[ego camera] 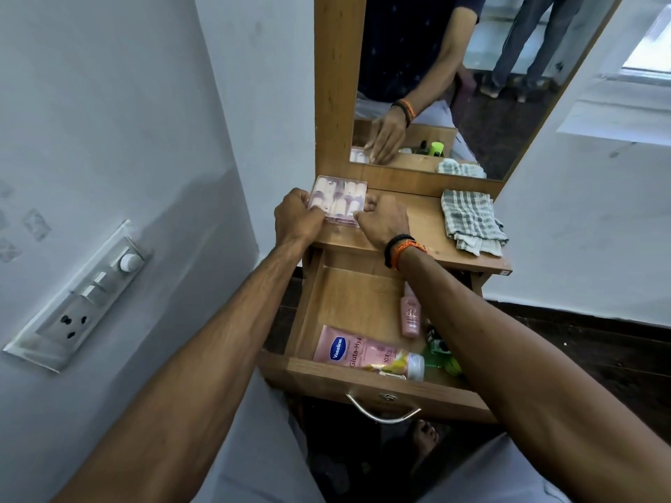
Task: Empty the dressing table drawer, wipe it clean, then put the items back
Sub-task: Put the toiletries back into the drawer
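Note:
A clear plastic box of pink nail tips [337, 203] lies on the left of the dressing table top [425, 226]. My left hand [297, 217] grips its left edge and my right hand [385, 219] pinches its right edge. Below, the wooden drawer [348, 303] stands pulled out. In it lie a pink Vaseline lotion tube [363, 352] along the front, a small pink bottle [410, 315] and a green item [441, 355], partly hidden by my right forearm. A checked cloth [470, 221] lies crumpled on the right of the top.
A tall mirror [454, 78] in a wooden frame rises behind the top and reflects my arm and another person's legs. A white wall with a switch panel [83, 299] is close on the left. The drawer's metal handle [383, 410] points toward my knees.

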A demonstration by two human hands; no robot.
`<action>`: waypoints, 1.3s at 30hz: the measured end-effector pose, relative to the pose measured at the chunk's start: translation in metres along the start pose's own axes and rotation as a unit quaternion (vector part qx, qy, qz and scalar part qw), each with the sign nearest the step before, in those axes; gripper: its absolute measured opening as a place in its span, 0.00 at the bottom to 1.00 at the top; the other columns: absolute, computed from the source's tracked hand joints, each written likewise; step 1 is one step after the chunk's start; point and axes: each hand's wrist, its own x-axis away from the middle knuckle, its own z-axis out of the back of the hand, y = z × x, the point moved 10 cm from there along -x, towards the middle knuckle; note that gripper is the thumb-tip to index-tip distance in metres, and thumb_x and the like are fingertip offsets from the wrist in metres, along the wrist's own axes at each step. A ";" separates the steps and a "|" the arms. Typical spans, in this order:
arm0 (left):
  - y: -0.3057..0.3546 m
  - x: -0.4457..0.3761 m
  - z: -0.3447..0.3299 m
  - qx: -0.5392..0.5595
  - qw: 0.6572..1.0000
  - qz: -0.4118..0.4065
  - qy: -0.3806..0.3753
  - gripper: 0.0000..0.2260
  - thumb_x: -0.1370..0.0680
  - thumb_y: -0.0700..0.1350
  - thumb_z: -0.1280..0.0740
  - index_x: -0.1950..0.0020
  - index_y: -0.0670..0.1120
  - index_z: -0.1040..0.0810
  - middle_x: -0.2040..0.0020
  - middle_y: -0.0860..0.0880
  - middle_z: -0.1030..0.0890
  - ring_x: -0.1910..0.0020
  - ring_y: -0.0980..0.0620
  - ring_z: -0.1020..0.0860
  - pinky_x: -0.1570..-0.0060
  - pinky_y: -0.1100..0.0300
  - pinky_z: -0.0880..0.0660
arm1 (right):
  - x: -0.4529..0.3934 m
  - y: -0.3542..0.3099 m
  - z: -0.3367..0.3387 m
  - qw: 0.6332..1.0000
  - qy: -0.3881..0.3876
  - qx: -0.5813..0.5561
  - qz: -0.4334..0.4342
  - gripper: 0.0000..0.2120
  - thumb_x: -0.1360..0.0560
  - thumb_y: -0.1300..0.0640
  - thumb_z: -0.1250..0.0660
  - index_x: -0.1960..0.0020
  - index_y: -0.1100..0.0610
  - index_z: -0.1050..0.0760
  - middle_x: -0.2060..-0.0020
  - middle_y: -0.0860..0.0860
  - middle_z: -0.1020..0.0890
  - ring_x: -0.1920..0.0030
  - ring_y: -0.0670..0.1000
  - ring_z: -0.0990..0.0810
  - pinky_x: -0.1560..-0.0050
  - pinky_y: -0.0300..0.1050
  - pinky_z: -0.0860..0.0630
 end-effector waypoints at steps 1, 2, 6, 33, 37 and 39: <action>0.000 -0.001 -0.002 0.003 1.000 0.005 -0.009 0.13 0.19 0.48 0.33 0.39 0.43 0.24 0.46 0.49 0.21 0.52 0.54 0.26 0.61 0.63 0.27 | -0.001 0.000 -0.002 1.000 0.001 -0.012 -0.008 0.14 0.24 0.62 0.32 0.39 0.59 0.21 0.46 0.53 0.16 0.46 0.52 0.18 0.46 0.47 0.19; 0.001 -0.001 -0.002 0.007 1.000 0.010 -0.012 0.12 0.20 0.48 0.33 0.39 0.43 0.24 0.48 0.51 0.22 0.52 0.54 0.26 0.64 0.64 0.29 | -0.001 0.001 -0.003 1.000 0.008 -0.022 -0.018 0.09 0.25 0.63 0.32 0.45 0.57 0.20 0.50 0.51 0.16 0.49 0.51 0.19 0.51 0.46 0.20; -0.002 0.000 0.000 0.041 0.998 0.051 -0.015 0.08 0.21 0.48 0.31 0.45 0.46 0.23 0.54 0.54 0.22 0.58 0.55 0.24 0.69 0.64 0.32 | 0.004 0.010 0.003 0.990 0.064 -0.079 -0.093 0.12 0.31 0.64 0.33 0.66 0.52 0.32 0.64 0.50 0.27 0.61 0.52 0.28 0.60 0.48 0.25; -0.031 0.095 0.017 0.249 0.942 0.126 -0.184 0.18 0.31 0.25 0.30 0.45 0.41 0.18 0.52 0.41 0.14 0.50 0.43 0.15 0.49 0.46 0.19 | 0.113 0.048 0.032 0.941 -0.083 -0.293 -0.148 0.12 0.31 0.69 0.24 0.51 0.59 0.22 0.50 0.59 0.14 0.48 0.58 0.14 0.44 0.57 0.18; -0.047 0.122 0.010 0.214 0.934 0.140 -0.250 0.20 0.31 0.25 0.28 0.45 0.43 0.18 0.53 0.43 0.13 0.51 0.45 0.14 0.52 0.49 0.18 | 0.137 0.063 0.032 0.957 -0.122 -0.216 -0.151 0.17 0.31 0.64 0.23 0.44 0.57 0.21 0.51 0.53 0.14 0.51 0.53 0.14 0.49 0.50 0.17; -0.054 0.133 0.005 0.194 0.930 0.156 -0.272 0.19 0.31 0.25 0.28 0.44 0.41 0.19 0.53 0.43 0.14 0.53 0.47 0.14 0.57 0.52 0.17 | 0.145 0.072 0.028 0.963 -0.146 -0.160 -0.163 0.13 0.31 0.63 0.22 0.48 0.56 0.20 0.54 0.50 0.14 0.55 0.50 0.14 0.54 0.47 0.16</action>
